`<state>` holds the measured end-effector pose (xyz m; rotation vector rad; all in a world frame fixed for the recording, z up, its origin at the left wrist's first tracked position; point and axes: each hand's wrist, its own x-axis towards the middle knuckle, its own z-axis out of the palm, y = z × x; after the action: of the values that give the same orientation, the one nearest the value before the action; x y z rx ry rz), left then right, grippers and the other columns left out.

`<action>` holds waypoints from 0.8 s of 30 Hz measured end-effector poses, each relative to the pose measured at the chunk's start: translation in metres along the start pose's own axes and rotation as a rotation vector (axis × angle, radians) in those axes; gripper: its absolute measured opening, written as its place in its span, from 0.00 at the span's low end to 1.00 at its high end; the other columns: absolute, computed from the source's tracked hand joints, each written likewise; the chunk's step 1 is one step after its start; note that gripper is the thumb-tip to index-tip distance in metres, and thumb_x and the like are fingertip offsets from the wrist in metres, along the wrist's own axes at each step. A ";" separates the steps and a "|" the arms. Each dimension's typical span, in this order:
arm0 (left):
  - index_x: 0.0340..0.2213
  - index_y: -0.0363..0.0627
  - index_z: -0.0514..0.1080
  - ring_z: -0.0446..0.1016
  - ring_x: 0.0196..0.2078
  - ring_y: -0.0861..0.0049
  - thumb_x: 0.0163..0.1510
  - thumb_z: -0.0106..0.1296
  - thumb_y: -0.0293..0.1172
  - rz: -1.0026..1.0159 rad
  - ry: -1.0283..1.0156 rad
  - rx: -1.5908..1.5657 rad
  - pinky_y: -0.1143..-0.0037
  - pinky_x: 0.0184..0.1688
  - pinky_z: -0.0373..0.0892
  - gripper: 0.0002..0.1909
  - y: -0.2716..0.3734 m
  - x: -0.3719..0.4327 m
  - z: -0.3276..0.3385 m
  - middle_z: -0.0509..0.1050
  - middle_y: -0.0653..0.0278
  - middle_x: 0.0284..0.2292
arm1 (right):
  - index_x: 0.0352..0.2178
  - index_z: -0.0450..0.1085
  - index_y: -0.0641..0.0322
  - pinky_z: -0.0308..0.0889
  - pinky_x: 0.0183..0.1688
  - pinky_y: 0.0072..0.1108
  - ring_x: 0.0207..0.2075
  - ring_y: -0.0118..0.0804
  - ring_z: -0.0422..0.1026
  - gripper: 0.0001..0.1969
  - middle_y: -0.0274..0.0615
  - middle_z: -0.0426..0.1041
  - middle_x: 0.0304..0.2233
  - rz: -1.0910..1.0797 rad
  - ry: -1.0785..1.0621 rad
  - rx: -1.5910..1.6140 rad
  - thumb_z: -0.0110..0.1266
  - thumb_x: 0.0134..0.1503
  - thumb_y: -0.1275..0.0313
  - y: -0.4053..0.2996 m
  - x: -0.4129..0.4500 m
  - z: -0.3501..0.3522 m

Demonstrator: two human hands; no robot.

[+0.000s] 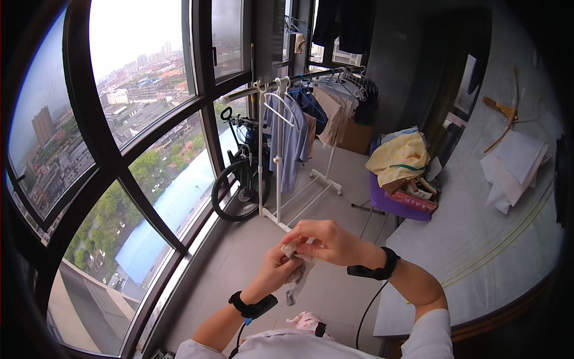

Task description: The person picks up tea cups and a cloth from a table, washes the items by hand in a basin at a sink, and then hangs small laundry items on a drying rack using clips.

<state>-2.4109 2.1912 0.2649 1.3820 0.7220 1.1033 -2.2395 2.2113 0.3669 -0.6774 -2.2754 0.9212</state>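
My left hand (278, 269) and my right hand (320, 244) meet in front of my body. Between them is a small crumpled piece of thin whitish material (298, 278) with grey, mottled parts, possibly a plastic bag or a cloth. Its top is pinched by the fingers of both hands, and its lower end hangs over the tiled floor (233, 269). My fingers hide much of the upper part. A black band with a small device is strapped around each wrist.
Ahead stands a white clothes rack (279, 179) with hanging garments, beside a bicycle (240, 188) near tall windows. To the right, a purple container (394, 204) holds cloths and a box. Folded white sheets (515, 170) and brown twigs (509, 114) lie on the grey tabletop (417, 269).
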 end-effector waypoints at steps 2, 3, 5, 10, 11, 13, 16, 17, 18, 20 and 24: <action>0.35 0.38 0.70 0.65 0.20 0.90 0.53 0.50 0.24 -0.106 0.046 0.003 0.84 0.21 0.61 0.07 -0.004 0.028 -0.025 0.69 0.72 0.22 | 0.44 0.69 0.60 0.69 0.40 0.21 0.35 0.31 0.73 0.17 0.40 0.71 0.41 0.162 -0.143 0.102 0.54 0.51 0.78 0.033 0.038 -0.043; 0.34 0.38 0.71 0.64 0.18 0.91 0.55 0.49 0.26 -0.113 0.097 0.008 0.85 0.19 0.59 0.05 -0.008 0.039 -0.034 0.69 0.72 0.21 | 0.43 0.69 0.60 0.69 0.40 0.22 0.35 0.32 0.73 0.16 0.40 0.70 0.41 0.105 -0.124 -0.046 0.55 0.50 0.78 0.056 0.058 -0.071; 0.32 0.39 0.71 0.64 0.18 0.90 0.56 0.49 0.25 -0.184 0.255 -0.020 0.85 0.19 0.58 0.03 -0.023 0.050 -0.053 0.69 0.72 0.19 | 0.40 0.69 0.60 0.69 0.40 0.26 0.35 0.37 0.73 0.15 0.42 0.69 0.39 0.041 -0.072 -0.417 0.57 0.48 0.76 0.126 0.104 -0.132; 0.29 0.35 0.73 0.65 0.17 0.89 0.53 0.50 0.22 -0.061 0.718 -0.051 0.85 0.18 0.58 0.04 -0.049 0.079 -0.073 0.70 0.70 0.18 | 0.39 0.68 0.60 0.56 0.53 0.45 0.50 0.50 0.63 0.13 0.45 0.69 0.41 -0.024 0.426 -1.676 0.54 0.49 0.71 0.313 0.235 -0.316; 0.29 0.36 0.73 0.65 0.16 0.89 0.52 0.51 0.22 -0.065 0.863 -0.057 0.84 0.18 0.58 0.03 -0.050 0.084 -0.071 0.70 0.70 0.18 | 0.43 0.66 0.62 0.52 0.56 0.49 0.50 0.51 0.63 0.15 0.48 0.70 0.42 0.196 0.344 -1.548 0.49 0.52 0.73 0.344 0.265 -0.350; 0.27 0.37 0.72 0.65 0.16 0.89 0.52 0.51 0.23 -0.057 1.088 -0.028 0.84 0.17 0.58 0.03 -0.055 0.075 -0.071 0.69 0.71 0.17 | 0.50 0.61 0.61 0.54 0.55 0.49 0.51 0.52 0.64 0.21 0.50 0.71 0.41 0.401 0.275 -1.401 0.48 0.53 0.73 0.377 0.326 -0.381; 0.25 0.39 0.71 0.63 0.15 0.89 0.53 0.51 0.23 -0.033 1.385 0.025 0.84 0.17 0.57 0.03 -0.042 0.074 -0.055 0.68 0.72 0.16 | 0.56 0.58 0.51 0.52 0.57 0.50 0.59 0.44 0.56 0.31 0.38 0.62 0.54 0.173 0.244 -1.377 0.54 0.49 0.78 0.414 0.385 -0.414; 0.25 0.40 0.71 0.62 0.16 0.89 0.53 0.51 0.23 -0.022 1.479 0.046 0.84 0.18 0.56 0.03 -0.041 0.073 -0.049 0.67 0.73 0.16 | 0.56 0.58 0.48 0.50 0.58 0.52 0.62 0.44 0.52 0.35 0.35 0.60 0.57 0.146 0.222 -1.369 0.59 0.46 0.76 0.430 0.400 -0.429; 0.25 0.40 0.71 0.62 0.16 0.89 0.53 0.51 0.23 -0.044 1.561 0.066 0.84 0.18 0.56 0.03 -0.033 0.073 -0.041 0.67 0.73 0.16 | 0.56 0.58 0.47 0.48 0.59 0.52 0.62 0.44 0.51 0.35 0.35 0.60 0.57 0.132 0.165 -1.285 0.60 0.45 0.75 0.429 0.410 -0.432; 0.25 0.40 0.71 0.61 0.16 0.90 0.53 0.52 0.24 -0.071 1.699 0.135 0.83 0.18 0.55 0.03 -0.027 0.067 -0.026 0.66 0.74 0.16 | 0.53 0.61 0.46 0.46 0.59 0.53 0.59 0.45 0.56 0.32 0.36 0.64 0.54 0.090 0.039 -1.110 0.61 0.45 0.73 0.448 0.430 -0.453; 0.25 0.41 0.71 0.60 0.16 0.90 0.53 0.52 0.25 -0.109 1.918 0.156 0.83 0.19 0.55 0.04 -0.034 0.047 0.000 0.66 0.74 0.16 | 0.35 0.66 0.63 0.56 0.55 0.33 0.40 0.47 0.73 0.14 0.44 0.75 0.33 -0.018 -0.037 -0.889 0.59 0.46 0.78 0.456 0.446 -0.422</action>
<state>-2.3880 2.2384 0.2414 -0.0733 2.1396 2.1318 -2.1597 2.9703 0.4230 -0.9870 -2.6741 -0.1537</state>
